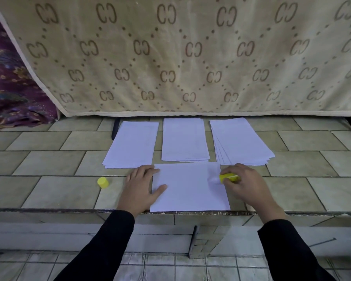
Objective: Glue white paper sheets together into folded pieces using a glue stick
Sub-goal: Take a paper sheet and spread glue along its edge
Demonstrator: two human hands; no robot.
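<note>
Glue stick (229,177), grip of right hand (249,189), tip on paper sheet (190,192)

A ledge of pale beige tiles (49,163) with dark grout lines carries everything, and its front rim is worn and chipped. Three stacks of white paper lie in a row toward the back: the left stack (132,144), the middle stack (184,138) and the right stack (239,141) (this one fanned, its sheets slipped apart). In front of them a single white sheet (188,187) lies flat, its near edge at the rim. A yellow cap (103,182) stands on a tile well left of that sheet. At far left a purple cloth (12,110) rests bunched on the tiles.
</note>
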